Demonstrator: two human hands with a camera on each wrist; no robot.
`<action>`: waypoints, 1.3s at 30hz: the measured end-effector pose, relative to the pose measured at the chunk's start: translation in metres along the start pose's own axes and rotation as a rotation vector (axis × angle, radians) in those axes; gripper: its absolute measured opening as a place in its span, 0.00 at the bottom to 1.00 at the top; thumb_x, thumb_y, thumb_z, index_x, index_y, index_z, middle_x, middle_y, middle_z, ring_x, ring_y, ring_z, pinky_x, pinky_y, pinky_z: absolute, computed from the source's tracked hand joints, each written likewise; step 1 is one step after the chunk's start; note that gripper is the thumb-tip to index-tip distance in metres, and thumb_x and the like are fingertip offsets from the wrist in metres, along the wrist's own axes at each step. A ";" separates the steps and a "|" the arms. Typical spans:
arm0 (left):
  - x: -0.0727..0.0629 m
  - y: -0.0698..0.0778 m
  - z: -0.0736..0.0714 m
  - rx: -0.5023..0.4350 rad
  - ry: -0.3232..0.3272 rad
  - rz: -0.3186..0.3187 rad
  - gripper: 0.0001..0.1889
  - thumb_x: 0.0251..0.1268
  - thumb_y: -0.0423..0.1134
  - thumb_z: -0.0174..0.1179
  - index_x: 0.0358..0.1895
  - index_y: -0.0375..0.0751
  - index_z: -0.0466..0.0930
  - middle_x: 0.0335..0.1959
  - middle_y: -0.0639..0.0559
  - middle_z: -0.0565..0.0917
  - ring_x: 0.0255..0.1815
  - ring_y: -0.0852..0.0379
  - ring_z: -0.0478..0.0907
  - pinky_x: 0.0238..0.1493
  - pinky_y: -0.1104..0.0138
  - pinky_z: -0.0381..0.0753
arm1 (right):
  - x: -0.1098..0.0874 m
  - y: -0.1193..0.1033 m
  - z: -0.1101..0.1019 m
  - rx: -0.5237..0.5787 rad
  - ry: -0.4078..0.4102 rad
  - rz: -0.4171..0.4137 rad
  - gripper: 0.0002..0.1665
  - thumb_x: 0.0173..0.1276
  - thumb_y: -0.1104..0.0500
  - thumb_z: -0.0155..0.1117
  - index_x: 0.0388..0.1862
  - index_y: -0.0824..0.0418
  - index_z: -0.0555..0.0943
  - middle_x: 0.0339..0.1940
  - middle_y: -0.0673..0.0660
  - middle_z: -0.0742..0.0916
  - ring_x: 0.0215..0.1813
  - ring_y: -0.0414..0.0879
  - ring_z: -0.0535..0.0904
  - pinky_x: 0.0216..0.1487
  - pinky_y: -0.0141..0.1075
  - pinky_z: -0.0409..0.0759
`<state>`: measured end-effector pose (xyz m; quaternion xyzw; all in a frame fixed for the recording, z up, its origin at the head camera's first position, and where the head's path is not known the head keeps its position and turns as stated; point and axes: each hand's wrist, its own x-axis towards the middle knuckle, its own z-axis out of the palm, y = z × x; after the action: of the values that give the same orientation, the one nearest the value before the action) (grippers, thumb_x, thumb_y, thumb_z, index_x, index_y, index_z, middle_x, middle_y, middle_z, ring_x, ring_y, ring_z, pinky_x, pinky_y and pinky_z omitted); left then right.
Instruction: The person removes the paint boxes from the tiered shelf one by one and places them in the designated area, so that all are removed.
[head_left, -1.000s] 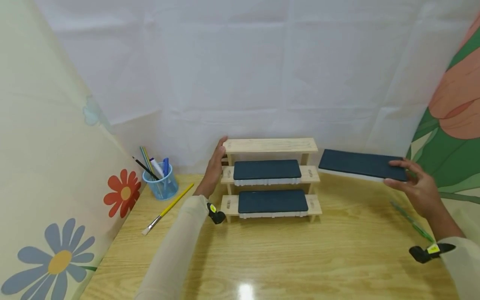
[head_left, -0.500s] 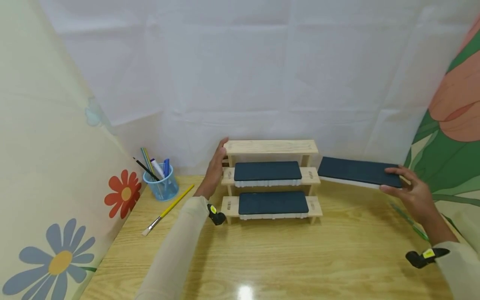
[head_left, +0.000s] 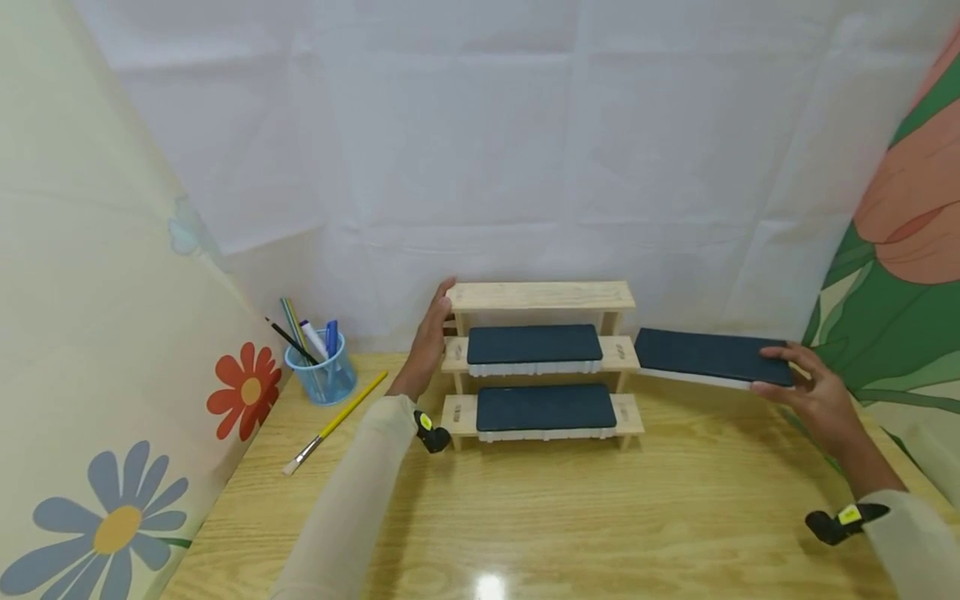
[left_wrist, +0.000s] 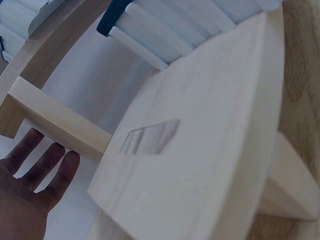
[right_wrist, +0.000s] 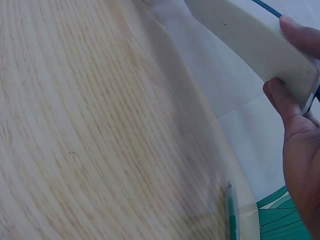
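Dark blue top, white body: the box [head_left: 708,358] is pinched in the right grip [head_left: 813,392] by the end farthest from the wooden stand [head_left: 540,294]. It's just right of the stand, apparently off the tabletop [head_left: 555,508]. One-end pinch means a long overhang, so a firm wrist and slow travel look wise. Box runs slightly skewed to the stand's tiers; better squared up. Can't tell if the free end touches the stand; clearance first is the safer call. Left grip [head_left: 426,342]: fingers straight, at the stand's left side; light pressure there should prevent skidding. Bottom-tier box [head_left: 546,407] and middle-tier box [head_left: 534,344] lie on the stand; avoid nudging. Farther out: green pen [right_wrist: 232,215] right of the stand, brush [head_left: 337,422] and pen cup [head_left: 330,383] left.
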<state>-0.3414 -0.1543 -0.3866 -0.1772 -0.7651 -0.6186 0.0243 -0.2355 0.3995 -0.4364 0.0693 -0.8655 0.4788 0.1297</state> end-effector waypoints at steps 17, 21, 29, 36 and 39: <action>0.001 -0.005 -0.002 0.015 -0.007 0.011 0.30 0.84 0.58 0.29 0.83 0.60 0.41 0.82 0.64 0.41 0.81 0.58 0.37 0.76 0.46 0.41 | -0.002 0.006 0.010 0.062 -0.038 -0.002 0.33 0.72 0.59 0.67 0.74 0.57 0.70 0.83 0.59 0.47 0.73 0.80 0.51 0.47 0.16 0.69; 0.002 -0.005 -0.002 0.019 -0.006 0.008 0.30 0.84 0.58 0.29 0.83 0.60 0.41 0.82 0.64 0.40 0.81 0.58 0.37 0.76 0.46 0.40 | -0.003 0.007 0.012 0.051 -0.043 -0.001 0.33 0.72 0.59 0.68 0.74 0.56 0.70 0.83 0.57 0.48 0.75 0.76 0.49 0.49 0.15 0.66; 0.010 -0.018 -0.002 0.021 0.031 0.026 0.29 0.82 0.62 0.29 0.81 0.68 0.43 0.81 0.69 0.41 0.81 0.61 0.37 0.76 0.45 0.39 | -0.001 0.009 0.016 0.044 -0.045 -0.018 0.32 0.71 0.58 0.68 0.73 0.57 0.71 0.83 0.57 0.50 0.80 0.65 0.45 0.52 0.12 0.61; 0.012 -0.032 -0.001 0.042 0.047 0.059 0.30 0.80 0.66 0.30 0.80 0.72 0.44 0.80 0.72 0.43 0.80 0.60 0.38 0.75 0.43 0.41 | -0.002 0.016 0.017 0.034 -0.057 0.017 0.34 0.70 0.56 0.70 0.72 0.59 0.71 0.82 0.65 0.48 0.79 0.68 0.44 0.52 0.11 0.59; 0.013 -0.032 -0.001 0.041 0.042 0.054 0.29 0.80 0.65 0.30 0.80 0.72 0.44 0.80 0.72 0.43 0.80 0.61 0.38 0.75 0.44 0.40 | -0.003 0.016 0.017 0.032 -0.071 0.030 0.33 0.70 0.56 0.70 0.72 0.59 0.70 0.82 0.66 0.46 0.77 0.73 0.46 0.50 0.11 0.60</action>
<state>-0.3629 -0.1578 -0.4128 -0.1841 -0.7719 -0.6055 0.0608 -0.2392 0.3941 -0.4592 0.0756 -0.8626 0.4919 0.0906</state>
